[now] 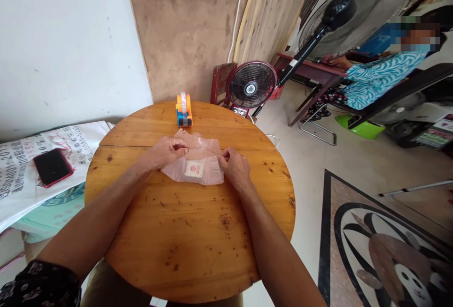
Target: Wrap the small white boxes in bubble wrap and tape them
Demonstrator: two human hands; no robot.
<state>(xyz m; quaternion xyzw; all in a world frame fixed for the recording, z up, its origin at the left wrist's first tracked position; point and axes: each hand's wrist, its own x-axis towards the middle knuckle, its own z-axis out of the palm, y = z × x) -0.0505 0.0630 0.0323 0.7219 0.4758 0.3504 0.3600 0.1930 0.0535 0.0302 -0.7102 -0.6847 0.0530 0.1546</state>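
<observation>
A sheet of pinkish, see-through bubble wrap [208, 145] lies on the round wooden table [184, 231]. Under or within its near part shows a small whitish square item [193, 169] with a red print. My left hand [166, 152] pinches the wrap at its left side, fingers closed. At the right edge, my right hand [234, 165] has its thumb and fingers pressed together on the wrap. Beyond the wrap, near the table's far edge, stands an orange and blue tape dispenser [184, 110] holding a roll of tape.
A dark phone [53, 167] lies on a white printed sack [21, 156] left of the table. Behind the table are a small fan [251, 85] and a large tilted fan [354, 14]. A person in blue patterned clothing [385, 78] sits at a desk at right.
</observation>
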